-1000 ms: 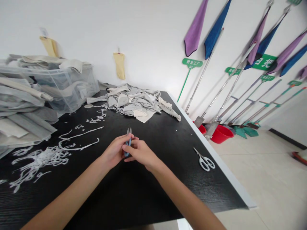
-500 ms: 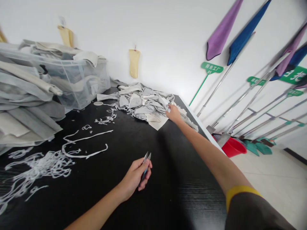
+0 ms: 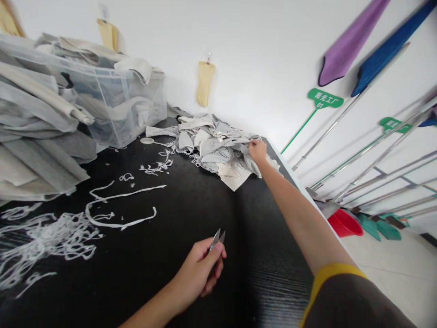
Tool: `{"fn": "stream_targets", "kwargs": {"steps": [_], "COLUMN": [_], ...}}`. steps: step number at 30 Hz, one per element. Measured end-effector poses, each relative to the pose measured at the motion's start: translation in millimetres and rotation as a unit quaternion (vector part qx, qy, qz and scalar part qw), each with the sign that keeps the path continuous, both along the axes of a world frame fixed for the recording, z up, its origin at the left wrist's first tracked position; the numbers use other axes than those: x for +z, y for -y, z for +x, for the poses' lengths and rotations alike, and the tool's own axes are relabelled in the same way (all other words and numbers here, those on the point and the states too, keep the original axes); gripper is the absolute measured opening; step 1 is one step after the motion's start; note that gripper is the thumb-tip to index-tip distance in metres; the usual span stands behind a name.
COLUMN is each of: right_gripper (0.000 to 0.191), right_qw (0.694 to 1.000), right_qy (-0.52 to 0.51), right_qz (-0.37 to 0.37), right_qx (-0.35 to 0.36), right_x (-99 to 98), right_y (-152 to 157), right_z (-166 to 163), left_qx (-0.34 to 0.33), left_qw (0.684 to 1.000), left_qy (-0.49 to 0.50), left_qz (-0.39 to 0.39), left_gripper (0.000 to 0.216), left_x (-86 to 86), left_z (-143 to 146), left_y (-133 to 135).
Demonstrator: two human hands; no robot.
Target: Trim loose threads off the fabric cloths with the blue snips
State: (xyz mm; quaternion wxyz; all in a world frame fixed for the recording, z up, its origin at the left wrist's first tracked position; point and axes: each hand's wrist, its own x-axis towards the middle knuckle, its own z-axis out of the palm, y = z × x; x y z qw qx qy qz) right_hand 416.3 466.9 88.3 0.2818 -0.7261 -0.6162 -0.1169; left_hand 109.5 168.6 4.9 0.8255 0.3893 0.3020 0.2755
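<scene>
In my left hand (image 3: 200, 269), low in the middle of the view, is a pair of thread snips (image 3: 218, 238). The fingers are wrapped round them and the two pointed blades stick up, slightly apart. My right hand (image 3: 258, 151) reaches to the right side of a heap of grey and off-white fabric pieces (image 3: 211, 136) at the back of the black table (image 3: 191, 209). Its fingers are closed on the edge of a grey fabric piece (image 3: 239, 145) on top of the heap; the fingertips are partly hidden.
Tangled white cord scraps (image 3: 51, 241) and a longer white strip (image 3: 126, 225) lie at the left. Behind them stand a stack of grey cloth (image 3: 41, 159) and a full clear plastic bin (image 3: 112, 109). Mop handles and a red bucket (image 3: 344, 223) are beyond the right table edge.
My right hand has closed on a grey fabric piece and lifted its edge slightly. The view has shifted a little. My left hand still holds the snips.
</scene>
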Motion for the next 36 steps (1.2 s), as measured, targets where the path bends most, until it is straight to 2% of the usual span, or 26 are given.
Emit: {"fn": "stream_targets", "kwargs": {"steps": [4,10,14,18,21,23,25,27,29,33,36], "right_gripper": [0.042,0.027,0.035,0.021,0.013,0.021,0.031,0.036,0.038,0.034,0.030], "right_qw": [1.000,0.999,0.999,0.998,0.997,0.999,0.996,0.978,0.960,0.970,0.974], "right_qy": [0.007,0.028,0.021,-0.001,-0.011,-0.013,-0.020,-0.031,-0.030,0.014,0.034], "right_qz": [0.027,0.002,0.025,-0.031,-0.048,-0.005,0.089,0.194,0.259,0.234,0.223], "right_qx": [-0.013,0.031,0.028,0.058,0.065,0.045,-0.004,-0.064,-0.101,-0.060,-0.030], "right_x": [30.9,55.5,79.7,106.1,113.7,115.9,121.7,135.4,157.0,204.6,228.7], "right_y": [14,29,32,32,35,37,37,35,34,39,49], "right_z": [6,6,10,19,22,20,17,13,10,6,5], "left_qx": [0.000,0.001,0.001,-0.002,-0.001,0.002,0.001,-0.003,-0.005,-0.001,-0.004], "left_qw": [1.000,0.999,0.999,0.999,0.999,0.998,0.998,0.998,0.998,0.998,0.997], "left_qy": [-0.003,-0.002,-0.002,0.006,0.011,0.009,0.002,-0.001,0.002,0.000,-0.002], "left_qz": [0.017,0.037,0.047,0.044,0.052,0.054,0.059,0.064,0.064,0.064,0.077], "left_gripper": [0.043,0.042,0.039,0.038,0.038,0.038,0.037,0.037,0.038,0.039,0.039], "left_x": [0.8,0.8,-1.3,-2.9,-2.7,-1.8,-0.4,1.2,2.4,1.0,-3.5], "left_z": [-1,-1,-1,-1,-2,-2,-2,-3,-2,-2,-2], "left_y": [1,3,1,0,1,2,3,3,2,3,3]}}
